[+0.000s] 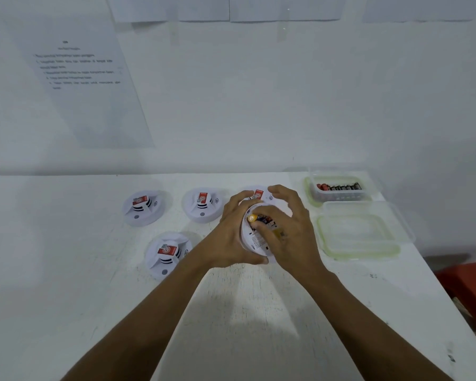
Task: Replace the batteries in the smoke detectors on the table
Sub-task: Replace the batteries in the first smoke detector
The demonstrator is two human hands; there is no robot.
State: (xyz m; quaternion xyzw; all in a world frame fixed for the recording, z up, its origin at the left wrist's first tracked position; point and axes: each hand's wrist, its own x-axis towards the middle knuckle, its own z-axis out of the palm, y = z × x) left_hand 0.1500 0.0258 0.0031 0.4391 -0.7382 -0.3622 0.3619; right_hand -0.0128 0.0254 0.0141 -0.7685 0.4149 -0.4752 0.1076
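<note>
A: Status?
B: Mid-swap on one detector, held over the table, back side up. My left hand grips its left rim. My right hand curls over the far rim, thumb on a battery in the open bay.
A: Seated?
B: Can't tell, thumb hides it. Yellow tip shows, label blurred.
A: The rest?
B: Four other detectors lie face up beyond, probably not done. Spare batteries sit in the tub far right, lid off.

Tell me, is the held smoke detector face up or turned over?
Turned over: the held detector has its back facing up, showing a battery.
</note>
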